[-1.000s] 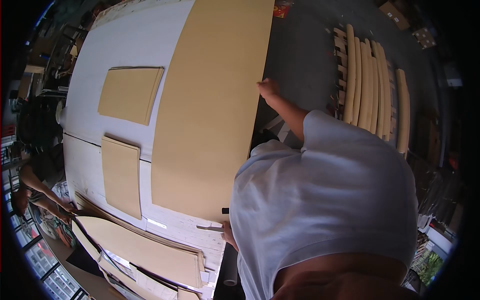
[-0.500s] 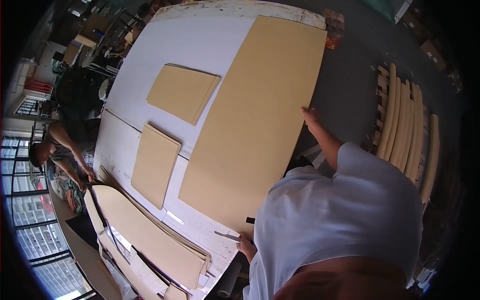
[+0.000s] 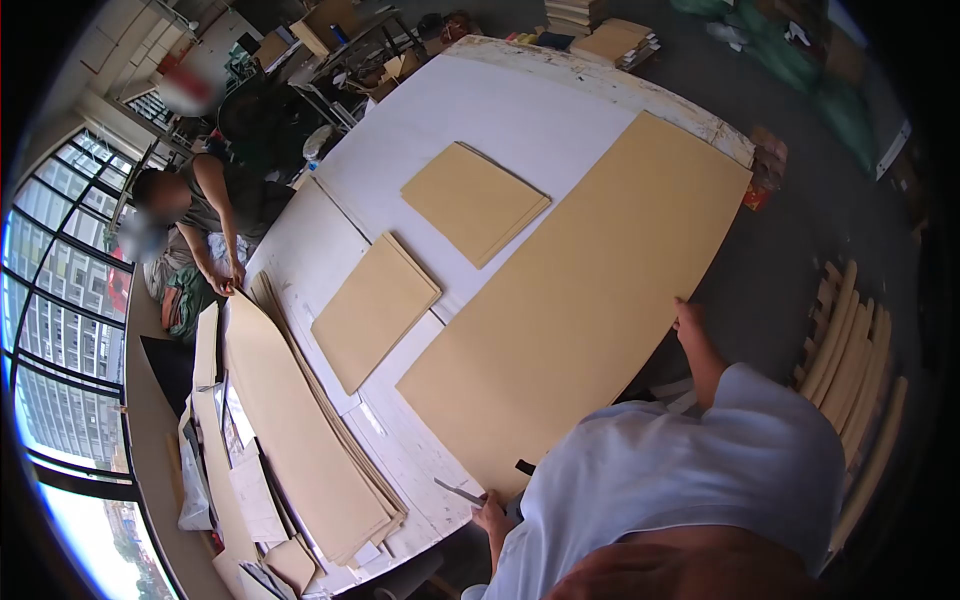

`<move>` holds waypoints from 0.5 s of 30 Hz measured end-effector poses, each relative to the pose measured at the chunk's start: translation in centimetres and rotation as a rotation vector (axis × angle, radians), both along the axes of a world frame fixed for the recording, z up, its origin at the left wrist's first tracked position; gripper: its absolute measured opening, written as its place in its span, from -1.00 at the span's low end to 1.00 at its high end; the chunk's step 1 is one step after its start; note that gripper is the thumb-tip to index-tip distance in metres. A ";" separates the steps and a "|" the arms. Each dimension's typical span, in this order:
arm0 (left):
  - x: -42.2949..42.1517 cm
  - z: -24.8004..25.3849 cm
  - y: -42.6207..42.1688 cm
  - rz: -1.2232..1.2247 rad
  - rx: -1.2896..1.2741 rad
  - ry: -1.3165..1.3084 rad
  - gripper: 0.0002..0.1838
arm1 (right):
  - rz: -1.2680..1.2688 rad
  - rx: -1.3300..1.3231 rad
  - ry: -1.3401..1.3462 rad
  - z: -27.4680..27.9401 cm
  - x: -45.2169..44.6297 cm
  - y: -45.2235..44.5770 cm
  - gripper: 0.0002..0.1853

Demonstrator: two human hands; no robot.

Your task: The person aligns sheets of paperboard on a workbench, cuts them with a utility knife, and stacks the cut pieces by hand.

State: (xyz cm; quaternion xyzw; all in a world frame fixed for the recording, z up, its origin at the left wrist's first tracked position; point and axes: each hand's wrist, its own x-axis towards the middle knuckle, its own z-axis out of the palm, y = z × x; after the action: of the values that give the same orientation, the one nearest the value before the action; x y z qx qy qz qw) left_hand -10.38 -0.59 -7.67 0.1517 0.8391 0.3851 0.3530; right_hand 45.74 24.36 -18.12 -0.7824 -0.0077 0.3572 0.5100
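A large tan sheet of board [image 3: 590, 300] lies along the near side of the white table, at a slant. My right hand [image 3: 688, 316] grips its right-hand edge, thumb on top. My left hand [image 3: 490, 512] is closed around a knife [image 3: 458, 492] at the sheet's lower corner. The thin metal blade points left over the tabletop; the handle is mostly hidden in my fingers. Two smaller stacks of tan board, one farther back [image 3: 475, 205] and one nearer the left [image 3: 375, 310], lie beyond the sheet.
Across the table a co-worker's hands [image 3: 228, 284] hold the end of a long tan strip [image 3: 290, 400] on a pile at the left. Scraps [image 3: 258, 495] lie beside it. Curved pale pieces [image 3: 850, 370] rest on the floor at right. Stacked boards [image 3: 610, 40] stand behind the table.
My view has turned, so the table and sheets appear farther right and lower. My hands keep their hold on the sheet edge and the knife. The co-worker still holds the long strip's end.
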 end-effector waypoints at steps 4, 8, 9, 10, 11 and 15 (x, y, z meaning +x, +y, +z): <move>0.6 -1.4 -0.1 0.096 0.066 0.106 -0.79 | 0.040 0.006 0.015 1.6 -0.2 0.1 -0.74; 0.3 -4.9 -0.6 0.052 -0.001 0.512 -0.76 | 0.192 -0.019 -0.019 0.0 1.0 0.3 -0.70; 0.2 -5.2 -0.7 0.056 0.000 0.510 -0.76 | 0.196 -0.017 -0.021 -0.6 1.2 0.3 -0.70; 0.4 -4.9 -0.4 0.047 -0.052 0.525 -0.74 | 0.180 -0.019 -0.019 -0.6 1.2 0.4 -0.70; 0.7 -4.5 -0.3 0.039 -0.105 0.539 -0.70 | 0.167 -0.023 -0.018 -0.6 1.3 0.3 -0.70; 1.5 -2.7 0.3 0.067 -0.119 0.528 -0.69 | 0.156 0.009 0.042 -0.2 1.1 0.4 -0.67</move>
State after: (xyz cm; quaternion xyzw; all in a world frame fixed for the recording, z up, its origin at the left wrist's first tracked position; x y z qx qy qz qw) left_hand -8.83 -0.30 -10.37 0.1980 0.9277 0.2939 0.1174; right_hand 46.83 24.80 -18.32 -0.7694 -0.0596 0.4123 0.4842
